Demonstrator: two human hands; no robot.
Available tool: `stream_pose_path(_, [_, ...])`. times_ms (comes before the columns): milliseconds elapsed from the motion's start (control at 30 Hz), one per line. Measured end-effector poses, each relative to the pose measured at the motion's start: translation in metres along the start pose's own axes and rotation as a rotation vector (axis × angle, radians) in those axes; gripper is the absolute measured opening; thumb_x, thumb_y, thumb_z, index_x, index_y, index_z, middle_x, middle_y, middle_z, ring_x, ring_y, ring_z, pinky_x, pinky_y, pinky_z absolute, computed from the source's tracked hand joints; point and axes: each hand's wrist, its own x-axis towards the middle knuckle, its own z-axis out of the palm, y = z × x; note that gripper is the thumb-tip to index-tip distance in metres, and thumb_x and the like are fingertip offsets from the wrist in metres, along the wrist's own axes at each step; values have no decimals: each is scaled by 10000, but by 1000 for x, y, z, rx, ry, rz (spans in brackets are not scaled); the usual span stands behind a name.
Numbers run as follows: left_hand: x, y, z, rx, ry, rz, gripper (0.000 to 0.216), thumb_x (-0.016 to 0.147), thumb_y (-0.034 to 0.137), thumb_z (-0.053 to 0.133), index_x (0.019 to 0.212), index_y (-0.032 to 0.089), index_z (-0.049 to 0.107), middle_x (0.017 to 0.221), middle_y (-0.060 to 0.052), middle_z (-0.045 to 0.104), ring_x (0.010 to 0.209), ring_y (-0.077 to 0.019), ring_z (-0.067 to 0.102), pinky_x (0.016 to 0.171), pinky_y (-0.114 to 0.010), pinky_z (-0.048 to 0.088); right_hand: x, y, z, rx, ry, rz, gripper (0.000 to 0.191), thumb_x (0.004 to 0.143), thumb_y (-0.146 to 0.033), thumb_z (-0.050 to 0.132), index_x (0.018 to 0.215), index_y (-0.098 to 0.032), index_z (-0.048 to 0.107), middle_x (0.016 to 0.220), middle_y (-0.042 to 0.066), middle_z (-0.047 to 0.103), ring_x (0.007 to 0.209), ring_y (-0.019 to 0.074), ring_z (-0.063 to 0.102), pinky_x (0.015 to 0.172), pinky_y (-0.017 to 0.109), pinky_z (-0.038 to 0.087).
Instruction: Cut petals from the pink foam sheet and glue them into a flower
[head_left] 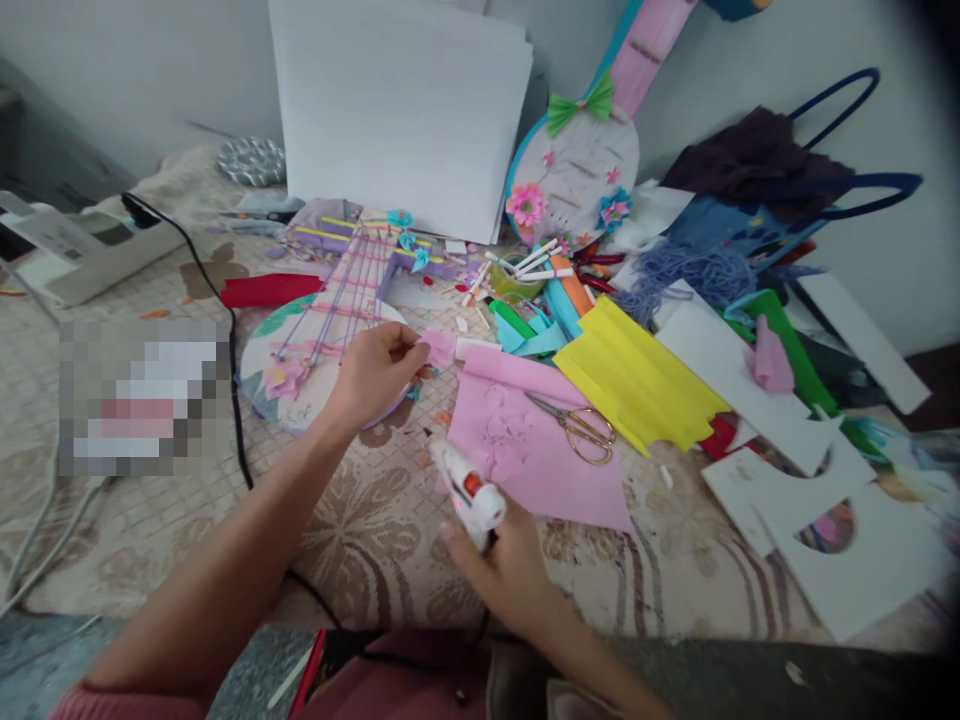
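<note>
My left hand (381, 368) pinches a small pink crepe-paper piece (440, 348) between thumb and fingertips, above the table. Wrapped in my right hand (517, 572) is a white hot glue gun (466, 488), its nozzle pointing away to the upper left. Just behind my left hand lies a round-bodied craft guitar (319, 345) with purple strings and a pink paper flower (285, 378). To the right of both hands, a pink crepe-paper sheet (577, 492) is spread with cut petals (510, 430) on it. Gold-handled scissors (589, 436) rest on that sheet.
A decorated banjo-like instrument (577, 165) leans against the wall beside white boards (397, 100). Yellow crepe paper (637, 370), blue yarn (686, 275) and white card scraps (847, 560) lie at the right. A black cord (234, 400) crosses the tablecloth at the left.
</note>
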Motion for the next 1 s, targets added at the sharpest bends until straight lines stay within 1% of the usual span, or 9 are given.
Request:
stream_pose_path(133, [-2, 0, 5, -32, -27, -34, 114, 712, 267, 593, 711, 162, 546, 596, -3, 619, 574, -136, 633, 532, -214, 488, -1, -9, -6, -114, -197, -32, 229, 781, -325, 594, 935, -158, 568, 860, 56, 608, 771, 196, 542, 671, 312, 422])
stream_pose_path(233, [-3, -1, 7, -57, -54, -64, 118, 707, 271, 601, 721, 162, 557, 621, -8, 627, 586, -132, 633, 547, -215, 493, 3, -9, -38, -67, -314, -55, 431, 736, -328, 653, 1127, -196, 527, 974, 54, 610, 800, 183, 560, 678, 298, 440])
stream_pose_path(267, [-3, -1, 8, -65, -65, -71, 121, 707, 273, 603, 721, 161, 558, 621, -8, 626, 586, -131, 632, 550, -215, 493, 7, -6, -52, -47, -324, -60, 399, 756, -303, 632, 1133, -215, 534, 962, 40, 619, 748, 160, 566, 652, 280, 443])
stream_pose_path(367, [-3, -1, 10, -94, -87, -91, 138, 699, 281, 613, 713, 159, 551, 608, -7, 619, 581, -132, 630, 553, -220, 492, 30, 7, -92, -20, -129, -54, 186, 837, -253, 515, 994, -212, 606, 812, 18, 634, 678, 139, 577, 550, 232, 430])
stream_pose_path(433, [-3, -1, 11, -113, -107, -105, 147, 694, 286, 617, 706, 159, 544, 606, -4, 614, 580, -131, 628, 560, -226, 493, 55, 18, -109, -54, 79, -61, 163, 849, -241, 479, 913, -187, 619, 734, 15, 620, 604, 127, 567, 536, 235, 425])
stream_pose_path(467, [-3, -1, 12, -119, -120, -112, 151, 694, 288, 617, 700, 159, 539, 604, -3, 610, 578, -128, 626, 563, -227, 492, 68, 22, -114, -58, 121, -72, 164, 850, -233, 470, 907, -178, 613, 718, 11, 610, 579, 119, 562, 530, 232, 424])
stream_pose_path(633, [-3, 0, 13, -150, -160, -153, 159, 698, 295, 618, 705, 161, 533, 593, -2, 600, 556, -116, 596, 560, -224, 481, 115, 40, -119, -74, 151, -171, 167, 852, -236, 462, 871, -157, 608, 656, -11, 572, 519, 100, 549, 529, 226, 407])
stream_pose_path(800, [-2, 3, 14, -156, -154, -189, 152, 699, 281, 624, 706, 156, 538, 585, 1, 596, 531, -103, 566, 527, -204, 450, 112, 58, -117, -115, 40, -130, 150, 847, -239, 479, 827, -159, 605, 637, -24, 567, 499, 93, 524, 506, 214, 372])
stream_pose_path(1000, [-2, 2, 16, -144, -140, -226, 149, 698, 286, 626, 701, 161, 546, 582, -6, 606, 522, -106, 561, 500, -199, 431, 108, 66, -114, -271, -52, -220, 143, 817, -159, 495, 811, -173, 637, 770, 10, 643, 676, 129, 553, 620, 241, 386])
